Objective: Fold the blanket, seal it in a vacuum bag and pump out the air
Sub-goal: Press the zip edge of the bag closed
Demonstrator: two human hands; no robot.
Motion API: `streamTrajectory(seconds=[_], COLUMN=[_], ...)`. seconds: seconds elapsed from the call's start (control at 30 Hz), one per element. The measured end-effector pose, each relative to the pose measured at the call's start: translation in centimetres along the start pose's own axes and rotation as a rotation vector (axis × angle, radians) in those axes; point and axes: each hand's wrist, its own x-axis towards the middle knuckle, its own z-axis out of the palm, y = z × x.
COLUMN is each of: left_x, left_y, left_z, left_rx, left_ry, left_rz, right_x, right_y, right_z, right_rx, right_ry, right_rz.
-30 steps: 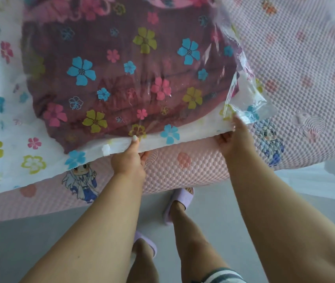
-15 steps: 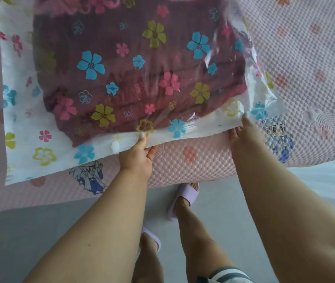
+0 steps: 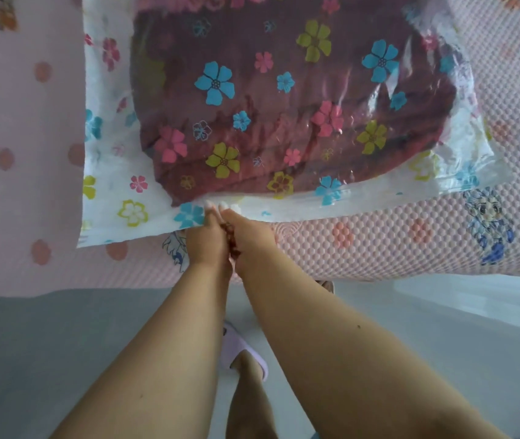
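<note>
A folded dark maroon blanket (image 3: 284,99) lies inside a clear vacuum bag (image 3: 113,198) printed with coloured flowers, flat on the bed. My left hand (image 3: 203,236) and my right hand (image 3: 249,236) are side by side at the bag's near open edge, left of its middle. Both pinch the edge strip, thumbs on top and fingers curled beneath. The bag's right corner (image 3: 474,172) lies loose on the bed.
The bed has a pink bumpy mattress cover (image 3: 379,236) with cartoon figures and dots; its near edge hangs over a grey floor (image 3: 30,343). My legs and lilac slippers (image 3: 246,359) stand just below the bed edge.
My right hand has slid left along the bag's edge from the right corner to meet my left hand. The left hand has shifted a little left. The view has moved right relative to the bag.
</note>
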Motion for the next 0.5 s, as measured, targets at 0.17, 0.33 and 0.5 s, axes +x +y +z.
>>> streamTrajectory(seconds=[0.17,0.33,0.5], left_x=[0.9,1.0,1.2], left_y=[-0.1,-0.5,-0.3], left_z=[-0.6,-1.0,-1.1], left_rx=[0.156,0.157,0.24], left_ry=[0.006,-0.035,0.003], left_rz=[0.129,0.093,0.142], right_x=[0.0,-0.4,-0.2], right_y=[-0.1,-1.0,-1.2], right_z=[1.6,0.3,-0.9], right_rx=[0.045,0.129,0.144], right_ry=[0.15,0.191,0.21], right_rz=[0.029,-0.003,-0.041])
